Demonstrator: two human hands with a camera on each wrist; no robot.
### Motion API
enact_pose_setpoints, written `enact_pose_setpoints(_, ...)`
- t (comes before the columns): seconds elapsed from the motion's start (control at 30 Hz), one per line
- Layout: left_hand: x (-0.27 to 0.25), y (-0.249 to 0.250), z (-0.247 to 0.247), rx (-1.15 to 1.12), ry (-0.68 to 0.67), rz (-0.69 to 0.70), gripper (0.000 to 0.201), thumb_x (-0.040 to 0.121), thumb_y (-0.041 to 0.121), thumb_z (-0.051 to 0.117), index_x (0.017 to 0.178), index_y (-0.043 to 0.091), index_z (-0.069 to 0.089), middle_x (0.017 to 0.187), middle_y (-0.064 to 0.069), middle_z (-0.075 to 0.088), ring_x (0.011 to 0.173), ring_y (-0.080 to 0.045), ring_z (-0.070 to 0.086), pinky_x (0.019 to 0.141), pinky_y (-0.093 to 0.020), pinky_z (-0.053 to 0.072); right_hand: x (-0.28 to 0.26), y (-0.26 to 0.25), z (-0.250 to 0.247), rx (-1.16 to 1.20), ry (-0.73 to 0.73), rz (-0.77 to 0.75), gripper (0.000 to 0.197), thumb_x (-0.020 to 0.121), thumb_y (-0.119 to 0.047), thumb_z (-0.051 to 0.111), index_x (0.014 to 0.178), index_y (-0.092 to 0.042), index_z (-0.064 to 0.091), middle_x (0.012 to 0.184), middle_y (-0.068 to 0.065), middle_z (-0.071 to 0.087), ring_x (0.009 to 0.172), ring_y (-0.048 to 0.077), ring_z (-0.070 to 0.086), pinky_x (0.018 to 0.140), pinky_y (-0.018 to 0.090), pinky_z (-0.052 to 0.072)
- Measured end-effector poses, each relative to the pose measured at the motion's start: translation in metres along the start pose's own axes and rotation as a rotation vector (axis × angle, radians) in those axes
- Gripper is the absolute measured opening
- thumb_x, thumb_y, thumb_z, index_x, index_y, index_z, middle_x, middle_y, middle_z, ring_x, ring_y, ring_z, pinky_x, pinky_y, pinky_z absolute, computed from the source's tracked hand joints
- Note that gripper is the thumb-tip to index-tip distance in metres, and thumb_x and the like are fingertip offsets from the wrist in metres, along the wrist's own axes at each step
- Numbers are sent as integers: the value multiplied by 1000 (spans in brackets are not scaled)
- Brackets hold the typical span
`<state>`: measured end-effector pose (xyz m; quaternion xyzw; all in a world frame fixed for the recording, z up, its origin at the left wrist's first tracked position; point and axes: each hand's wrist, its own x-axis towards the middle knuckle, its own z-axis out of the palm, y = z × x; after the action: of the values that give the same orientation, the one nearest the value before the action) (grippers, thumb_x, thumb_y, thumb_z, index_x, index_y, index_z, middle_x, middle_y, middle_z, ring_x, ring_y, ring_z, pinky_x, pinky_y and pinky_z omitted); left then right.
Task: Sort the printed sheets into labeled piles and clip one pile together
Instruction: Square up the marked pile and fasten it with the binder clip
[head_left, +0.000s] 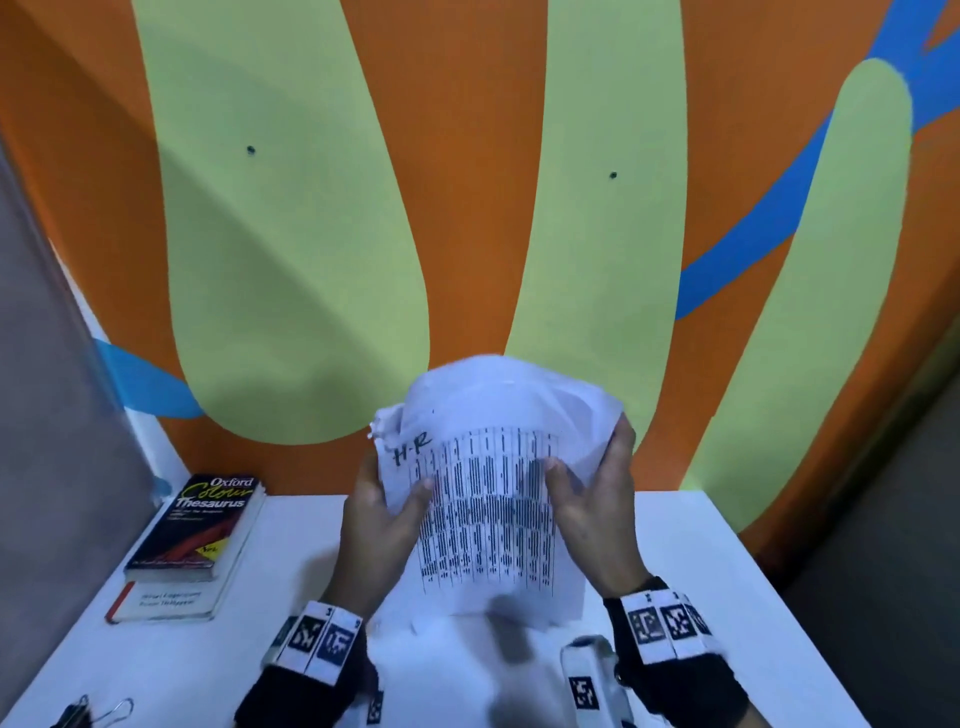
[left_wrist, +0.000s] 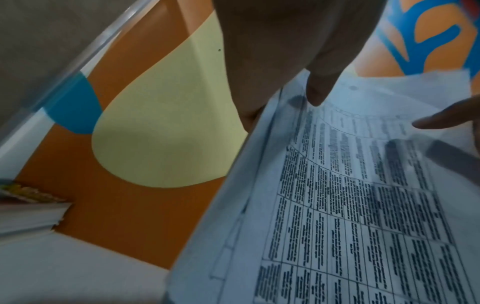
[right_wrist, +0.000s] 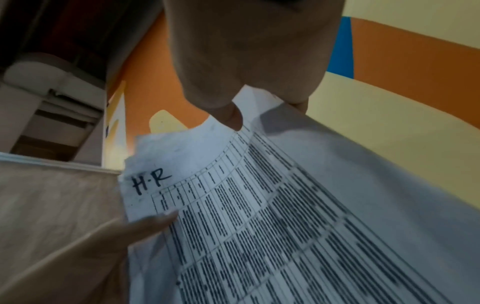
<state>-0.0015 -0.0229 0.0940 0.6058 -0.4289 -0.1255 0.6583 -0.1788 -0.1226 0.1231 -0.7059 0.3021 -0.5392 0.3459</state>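
Observation:
A sheaf of printed sheets (head_left: 488, 514) stands upright above the white desk (head_left: 249, 639), its top sheet a dense table marked "H-R" (right_wrist: 152, 181) by hand in the upper left corner. My left hand (head_left: 382, 525) grips the sheaf's left edge, thumb (left_wrist: 318, 88) on the front. My right hand (head_left: 592, 499) holds the right edge, thumb (right_wrist: 230, 116) on the print and fingers behind. The tops of the sheets curl back. Two binder clips (head_left: 96, 712) lie at the desk's near left corner.
Two stacked books, an Oxford Colour Thesaurus (head_left: 200, 525) on top, lie at the desk's left. More white paper (head_left: 457, 660), blurred, lies on the desk under the sheaf. The orange, green and blue painted wall (head_left: 467, 234) stands close behind. A grey partition (head_left: 52, 415) closes the left side.

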Motion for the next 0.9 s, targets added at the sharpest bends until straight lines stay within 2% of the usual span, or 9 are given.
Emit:
enact_pose_setpoints(0.1,0,1,2,-65,23,-31,59,78,25,75,125,43,45,123,27,58,119,3,53,101,-36,45,10,2,-7,-46,71,-82,93,84,4,61,150,-24,2,140,-13,35,133,1,35,108,15,31)
enact_pose_setpoints(0.2,3,9,4,-54,48,-63,70,74,17,79,114,59,41,114,38,57,108,14,55,98,-36,46,22,-5,-13,-188,98,-244,95,82,9,60,151,-23,4,139,8,36,119,-11,38,83,4,42)
enact_pose_setpoints(0.3,8,9,7,-82,90,-100,71,70,16,82,118,48,41,121,21,57,110,3,56,99,-37,45,35,-13,-11,-362,-14,-318,71,83,2,61,145,-22,35,138,11,33,86,-8,43,72,10,45)
enact_pose_setpoints(0.4,13,5,10,-44,102,-116,78,71,25,81,135,28,38,136,3,52,124,-14,51,106,-40,39,42,-16,-9,-354,-157,-337,54,83,-4,58,133,-24,51,136,4,34,101,4,48,83,14,42)
enact_pose_setpoints(0.57,18,4,9,-55,127,-93,30,86,14,66,114,17,57,101,17,64,86,20,58,85,-17,48,34,13,-7,70,-139,17,61,89,-2,60,140,-20,32,130,-5,49,118,1,48,83,8,43)
enact_pose_setpoints(0.63,21,2,10,-65,139,-82,31,87,13,65,117,12,59,105,12,66,94,10,62,86,-14,49,27,25,0,30,-127,77,22,93,-5,54,107,-19,46,90,9,54,80,13,54,68,24,42)
enact_pose_setpoints(0.7,27,9,11,-65,168,-66,30,87,12,64,117,10,60,104,10,67,95,5,64,83,-14,49,26,25,6,-42,-65,42,27,96,-7,50,82,-25,35,68,0,30,56,6,31,56,25,27)
enact_pose_setpoints(0.8,36,14,11,-76,197,-18,31,86,11,65,116,13,58,105,12,66,92,9,63,80,-11,49,33,14,8,48,-21,-18,19,96,-7,48,104,-23,42,74,-11,42,62,-1,42,59,18,34)
enact_pose_setpoints(0.9,36,-2,8,-34,178,-58,43,82,22,71,120,11,54,107,3,68,98,-9,65,82,-24,49,33,30,11,47,-55,113,38,94,-8,52,127,-15,33,87,-16,51,76,-1,53,66,10,42)
